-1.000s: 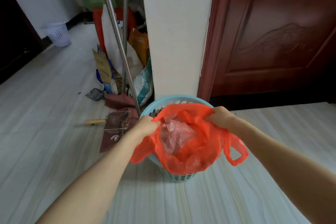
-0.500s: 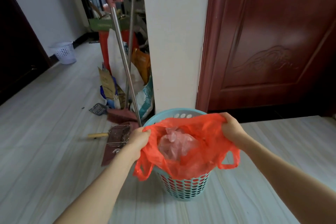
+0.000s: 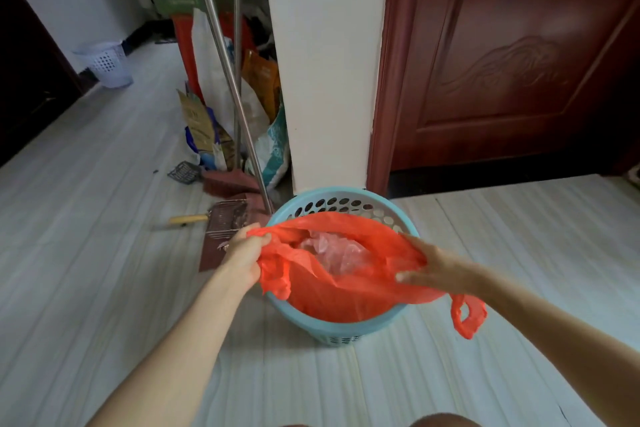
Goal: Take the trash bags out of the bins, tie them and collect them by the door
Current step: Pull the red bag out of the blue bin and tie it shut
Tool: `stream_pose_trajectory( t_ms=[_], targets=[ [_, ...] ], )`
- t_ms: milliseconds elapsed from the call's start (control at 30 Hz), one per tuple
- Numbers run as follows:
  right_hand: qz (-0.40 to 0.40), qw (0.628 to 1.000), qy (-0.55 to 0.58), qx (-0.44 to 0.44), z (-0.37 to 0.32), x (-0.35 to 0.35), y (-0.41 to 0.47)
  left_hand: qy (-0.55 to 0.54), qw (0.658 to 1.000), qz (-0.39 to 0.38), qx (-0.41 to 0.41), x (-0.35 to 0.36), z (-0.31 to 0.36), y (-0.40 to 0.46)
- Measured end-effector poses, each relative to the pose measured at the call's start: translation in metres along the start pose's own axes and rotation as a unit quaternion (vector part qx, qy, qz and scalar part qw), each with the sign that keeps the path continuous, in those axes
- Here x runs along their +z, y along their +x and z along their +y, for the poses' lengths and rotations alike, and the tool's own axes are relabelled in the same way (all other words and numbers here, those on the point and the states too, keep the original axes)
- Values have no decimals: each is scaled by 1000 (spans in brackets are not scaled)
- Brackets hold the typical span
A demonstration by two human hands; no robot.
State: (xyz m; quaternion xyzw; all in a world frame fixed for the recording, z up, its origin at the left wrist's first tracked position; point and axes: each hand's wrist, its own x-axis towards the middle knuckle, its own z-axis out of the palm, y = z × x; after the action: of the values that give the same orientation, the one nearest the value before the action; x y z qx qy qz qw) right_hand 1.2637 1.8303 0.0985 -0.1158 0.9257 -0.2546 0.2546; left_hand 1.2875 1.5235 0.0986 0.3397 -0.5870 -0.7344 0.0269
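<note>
A light blue perforated bin (image 3: 346, 193) stands on the floor in front of a white pillar. A red plastic trash bag (image 3: 346, 295) sits inside it, its mouth pulled free of the rim, with crumpled pale plastic (image 3: 332, 250) inside. My left hand (image 3: 244, 253) grips the bunched left edge of the bag, and one handle loop (image 3: 277, 276) hangs below it. My right hand (image 3: 436, 265) pinches the bag's right edge between thumb and fingers. The other handle loop (image 3: 467, 317) dangles outside the bin on the right.
A white pillar (image 3: 325, 62) and a brown wooden door (image 3: 512, 55) stand behind the bin. Left of the pillar lean metal poles (image 3: 225, 73), a broom, a dustpan (image 3: 225, 222) and several sacks. A white basket bin (image 3: 107, 64) sits far left.
The bag's edge, earlier draped over the bin's front rim, now lies inside the rim. My right hand has shifted along the bag's right edge, towards me.
</note>
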Motion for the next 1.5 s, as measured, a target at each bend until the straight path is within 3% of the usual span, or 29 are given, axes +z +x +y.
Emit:
stream_pose_trajectory(
  t_ms=[67, 133, 200, 267, 300, 367, 433, 467, 500, 567, 667, 733, 867, 967, 1067, 1167, 1267, 1333, 1400, 1500],
  targets=[
    [-61, 985, -161, -15, -3, 4, -18, -17, 1000, -17, -7, 1, -4, -8],
    [-63, 949, -308, -22, -3, 6, -29, 30, 998, -47, 11, 0, -3, -13],
    [-21, 953, -301, -31, 0, 3, -23, 195, 974, -82, 82, -4, 3, -20],
    [33, 979, -201, -27, 0, 2, -11, 395, 903, -107, 129, -9, 13, -29],
    [59, 985, -158, -24, -3, 4, -5, 496, 849, -117, 140, -10, 14, -32],
    [125, 990, -60, -26, -12, 11, 8, 678, 705, -132, 162, -9, 15, -37],
    [184, 980, 70, -9, -24, 17, 13, 773, 593, -140, 176, -9, 10, -35],
    [193, 971, 137, 4, -28, 19, 15, 795, 562, -140, 180, -8, 7, -35],
    [192, 961, 199, 26, -31, 19, 15, 799, 556, -132, 188, -8, 3, -31],
    [182, 922, 332, 80, -34, 19, 14, 762, 603, -106, 211, -3, -4, -29],
    [176, 784, 575, 153, -39, 19, 14, 652, 721, -93, 215, 8, -25, -23],
    [182, 728, 638, 171, -42, 23, 18, 556, 797, -127, 199, 16, -40, -23],
    [193, 750, 615, 148, -52, 30, 25, 390, 898, -145, 143, 25, -56, -32],
    [182, 810, 546, 116, -58, 26, 27, 281, 947, -88, 130, 31, -60, -35],
    [157, 926, 339, 56, -58, 17, 22, 318, 934, -32, 160, 34, -60, -34],
    [28, 988, 154, -10, -59, 6, 5, 328, 924, -23, 197, 31, -56, -35],
    [-81, 995, -60, -17, -52, 9, -4, 358, 901, -52, 240, 33, -48, -37],
    [-60, 987, -149, -19, -45, 24, 1, 382, 875, -89, 282, 34, -42, -39],
    [22, 989, -137, -56, -42, 36, 6, 415, 843, -138, 312, 32, -33, -38],
    [103, 987, -34, -119, -48, 41, 10, 488, 779, -204, 336, 24, -15, -32]
  ],
)
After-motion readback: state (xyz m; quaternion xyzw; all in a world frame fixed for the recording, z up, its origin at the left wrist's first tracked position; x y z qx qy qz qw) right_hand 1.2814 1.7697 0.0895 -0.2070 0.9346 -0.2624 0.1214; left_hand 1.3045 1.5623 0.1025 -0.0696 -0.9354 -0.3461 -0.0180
